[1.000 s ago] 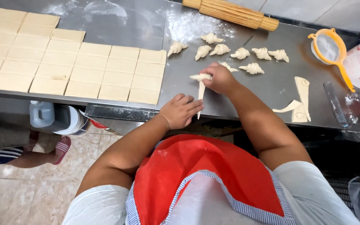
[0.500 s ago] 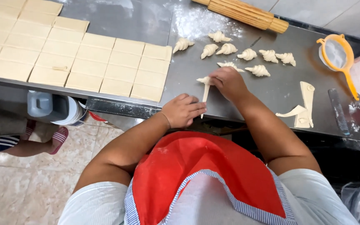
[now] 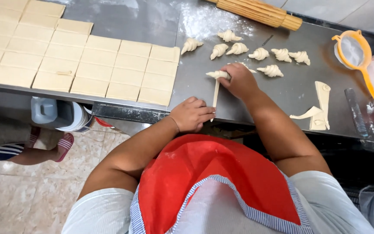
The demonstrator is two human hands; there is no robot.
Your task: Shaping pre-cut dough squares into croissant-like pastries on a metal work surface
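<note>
A narrow dough triangle (image 3: 216, 92) lies stretched on the steel table (image 3: 278, 97), its wide end rolled up under my right hand (image 3: 238, 80). My left hand (image 3: 192, 114) pinches the thin tail of that strip at the table's front edge. Just beyond my right hand sit several rolled croissants (image 3: 259, 53) in a loose row. A sheet of cut dough squares (image 3: 87, 65) covers the table's left half.
A wooden rolling pin (image 3: 260, 12) lies at the back beside a flour patch (image 3: 204, 21). An orange sieve (image 3: 352, 51) and dough scraps (image 3: 320, 108) are to the right. Under the table stand plastic containers (image 3: 55, 113); another person's sandalled foot (image 3: 61, 145) rests on the tiled floor.
My right hand has rolled the wide end of the dough strip slightly toward me while my left hand keeps holding the tail. The camera has shifted a little.
</note>
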